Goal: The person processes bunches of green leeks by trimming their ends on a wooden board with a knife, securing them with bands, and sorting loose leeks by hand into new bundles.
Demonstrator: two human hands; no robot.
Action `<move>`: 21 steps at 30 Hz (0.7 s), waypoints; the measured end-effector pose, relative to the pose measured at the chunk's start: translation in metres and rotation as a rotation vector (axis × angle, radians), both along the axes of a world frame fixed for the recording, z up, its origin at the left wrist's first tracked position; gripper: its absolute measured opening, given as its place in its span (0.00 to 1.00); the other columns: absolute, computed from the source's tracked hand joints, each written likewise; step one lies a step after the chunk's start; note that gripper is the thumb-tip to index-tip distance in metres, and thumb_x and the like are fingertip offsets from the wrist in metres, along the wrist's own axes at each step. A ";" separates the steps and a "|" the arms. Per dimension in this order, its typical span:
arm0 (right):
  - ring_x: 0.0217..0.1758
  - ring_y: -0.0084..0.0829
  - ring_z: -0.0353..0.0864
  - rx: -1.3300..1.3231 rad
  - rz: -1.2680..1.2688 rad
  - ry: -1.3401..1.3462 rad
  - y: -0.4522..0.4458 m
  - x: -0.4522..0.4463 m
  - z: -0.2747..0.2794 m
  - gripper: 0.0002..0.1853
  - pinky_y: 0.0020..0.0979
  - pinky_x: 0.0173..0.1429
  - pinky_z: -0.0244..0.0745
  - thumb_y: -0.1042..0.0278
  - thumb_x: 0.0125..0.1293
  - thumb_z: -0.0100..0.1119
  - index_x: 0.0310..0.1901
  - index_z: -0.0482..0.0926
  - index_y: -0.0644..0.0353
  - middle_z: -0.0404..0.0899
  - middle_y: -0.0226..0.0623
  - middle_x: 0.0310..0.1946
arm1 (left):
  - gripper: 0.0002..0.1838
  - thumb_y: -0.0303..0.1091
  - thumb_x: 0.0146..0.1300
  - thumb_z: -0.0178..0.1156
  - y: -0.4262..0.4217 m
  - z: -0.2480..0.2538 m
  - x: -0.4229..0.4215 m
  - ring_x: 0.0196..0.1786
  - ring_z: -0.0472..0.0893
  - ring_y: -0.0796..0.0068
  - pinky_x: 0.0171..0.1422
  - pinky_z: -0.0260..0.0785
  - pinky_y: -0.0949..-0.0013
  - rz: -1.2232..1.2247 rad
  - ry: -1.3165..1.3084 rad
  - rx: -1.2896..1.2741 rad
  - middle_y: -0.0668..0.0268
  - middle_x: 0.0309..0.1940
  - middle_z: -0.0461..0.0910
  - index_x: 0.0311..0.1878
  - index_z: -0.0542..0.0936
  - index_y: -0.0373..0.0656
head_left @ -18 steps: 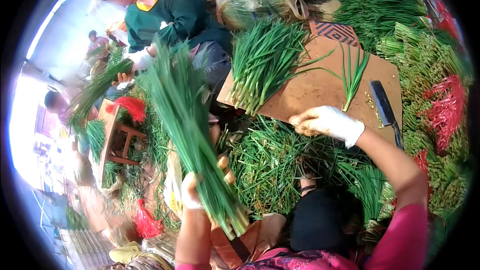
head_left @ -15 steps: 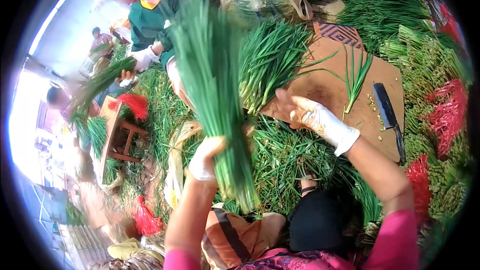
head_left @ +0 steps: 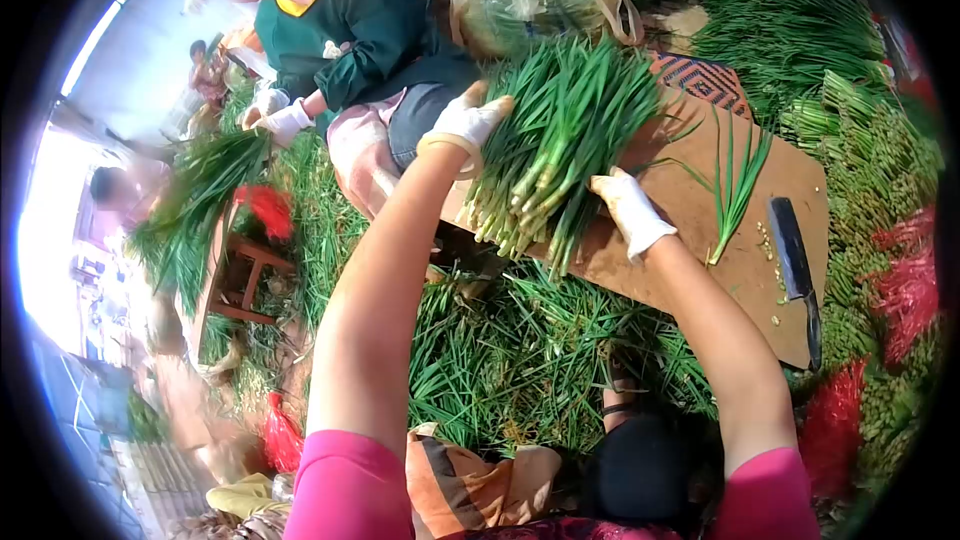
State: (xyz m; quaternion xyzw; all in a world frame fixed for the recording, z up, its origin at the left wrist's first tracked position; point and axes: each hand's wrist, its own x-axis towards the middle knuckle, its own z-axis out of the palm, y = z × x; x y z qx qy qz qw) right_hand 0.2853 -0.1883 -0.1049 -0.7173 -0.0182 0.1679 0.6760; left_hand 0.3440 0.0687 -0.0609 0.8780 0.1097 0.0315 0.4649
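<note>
A thick pile of long green stalks with pale ends (head_left: 560, 140) lies on the left part of the brown board (head_left: 700, 250). My left hand (head_left: 468, 122), in a white glove, is at the pile's left side, its fingers bent against the leaves. At the right side, my right hand (head_left: 627, 205), also gloved, touches the stalks near their pale ends; its fingertips are partly hidden. Whether either hand grips any stalks cannot be made out. A few loose stalks (head_left: 735, 190) lie further right on the board, beside a dark cleaver (head_left: 790, 250).
A person in a green top (head_left: 345, 30) sits at the upper left, holding leaves. Cut greens (head_left: 520, 350) cover the ground below the board. Bundled stalks (head_left: 850, 160) and red ties (head_left: 835, 420) are at the right. A plastic bag (head_left: 540, 12) stands behind the board.
The bundle in my left hand has moved up and right onto the pile on the board. My right hand has come to the pile's side. The other person's hands have drawn closer together.
</note>
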 end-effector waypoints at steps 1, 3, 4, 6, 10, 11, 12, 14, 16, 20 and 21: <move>0.47 0.36 0.77 -0.042 0.015 -0.023 -0.008 0.014 -0.022 0.11 0.32 0.53 0.70 0.69 0.69 0.44 0.41 0.75 0.67 0.81 0.42 0.39 | 0.45 0.59 0.56 0.62 0.021 -0.024 0.011 0.68 0.67 0.60 0.69 0.58 0.67 0.061 0.021 -0.023 0.51 0.65 0.67 0.69 0.62 0.38; 0.57 0.34 0.72 0.156 -0.027 0.083 -0.016 0.019 -0.031 0.24 0.34 0.58 0.66 0.46 0.67 0.49 0.51 0.77 0.59 0.77 0.36 0.53 | 0.49 0.68 0.57 0.55 0.056 -0.067 0.023 0.72 0.60 0.61 0.71 0.54 0.65 -0.035 0.073 -0.070 0.53 0.69 0.62 0.71 0.60 0.40; 0.63 0.34 0.66 0.229 -0.134 0.173 -0.013 0.013 -0.022 0.26 0.38 0.64 0.60 0.44 0.68 0.46 0.57 0.74 0.56 0.72 0.36 0.59 | 0.53 0.75 0.54 0.49 0.037 -0.045 0.002 0.74 0.56 0.62 0.73 0.52 0.64 0.055 0.431 -0.417 0.54 0.71 0.59 0.72 0.58 0.42; 0.66 0.32 0.63 0.290 -0.199 0.213 -0.012 0.016 -0.032 0.29 0.39 0.67 0.56 0.42 0.69 0.45 0.63 0.69 0.55 0.68 0.36 0.63 | 0.54 0.76 0.52 0.52 0.030 -0.071 0.002 0.71 0.61 0.63 0.72 0.53 0.63 -0.039 0.277 -0.305 0.57 0.69 0.62 0.72 0.58 0.42; 0.73 0.32 0.55 0.303 -0.170 0.135 0.001 0.007 -0.021 0.33 0.36 0.75 0.43 0.41 0.69 0.46 0.67 0.64 0.57 0.61 0.34 0.69 | 0.47 0.58 0.57 0.63 -0.039 -0.037 -0.038 0.64 0.68 0.67 0.67 0.60 0.64 -0.048 0.212 -0.535 0.58 0.64 0.68 0.72 0.56 0.42; 0.71 0.32 0.58 0.261 -0.164 0.082 0.000 0.004 -0.023 0.31 0.35 0.74 0.46 0.45 0.70 0.45 0.66 0.65 0.58 0.63 0.35 0.68 | 0.47 0.55 0.58 0.65 -0.051 -0.031 -0.046 0.62 0.69 0.67 0.66 0.61 0.64 -0.102 0.257 -0.707 0.58 0.63 0.69 0.73 0.54 0.43; 0.69 0.31 0.60 0.215 -0.158 0.028 -0.004 0.004 -0.029 0.28 0.33 0.72 0.50 0.48 0.71 0.44 0.65 0.66 0.59 0.65 0.35 0.66 | 0.46 0.53 0.58 0.65 -0.069 -0.023 -0.060 0.60 0.71 0.67 0.65 0.62 0.64 -0.123 0.215 -0.713 0.59 0.61 0.71 0.72 0.55 0.42; 0.65 0.29 0.66 0.119 -0.161 -0.069 -0.013 -0.001 -0.043 0.24 0.31 0.70 0.56 0.55 0.74 0.43 0.63 0.68 0.62 0.68 0.36 0.63 | 0.41 0.48 0.58 0.67 -0.094 -0.046 -0.083 0.56 0.74 0.68 0.64 0.64 0.66 -0.196 0.045 -0.627 0.59 0.57 0.74 0.68 0.61 0.37; 0.65 0.33 0.67 0.323 -0.071 0.123 -0.043 -0.033 -0.010 0.26 0.29 0.69 0.58 0.55 0.72 0.46 0.64 0.66 0.65 0.70 0.41 0.62 | 0.40 0.49 0.58 0.67 -0.111 -0.024 -0.119 0.55 0.74 0.72 0.61 0.65 0.68 -0.235 0.171 -0.722 0.60 0.52 0.76 0.67 0.63 0.36; 0.62 0.29 0.69 -0.070 -0.134 -0.070 -0.084 -0.045 -0.005 0.26 0.30 0.69 0.57 0.52 0.72 0.44 0.59 0.71 0.67 0.73 0.39 0.59 | 0.43 0.55 0.54 0.68 -0.078 -0.008 -0.131 0.40 0.79 0.74 0.42 0.75 0.69 -0.083 0.352 -0.745 0.63 0.49 0.77 0.68 0.64 0.44; 0.62 0.29 0.69 0.078 -0.142 -0.020 -0.096 -0.035 -0.017 0.25 0.30 0.69 0.57 0.53 0.72 0.43 0.58 0.72 0.66 0.73 0.38 0.59 | 0.43 0.55 0.54 0.68 -0.068 -0.011 -0.129 0.38 0.79 0.73 0.42 0.75 0.69 -0.049 0.344 -0.725 0.62 0.50 0.76 0.68 0.63 0.46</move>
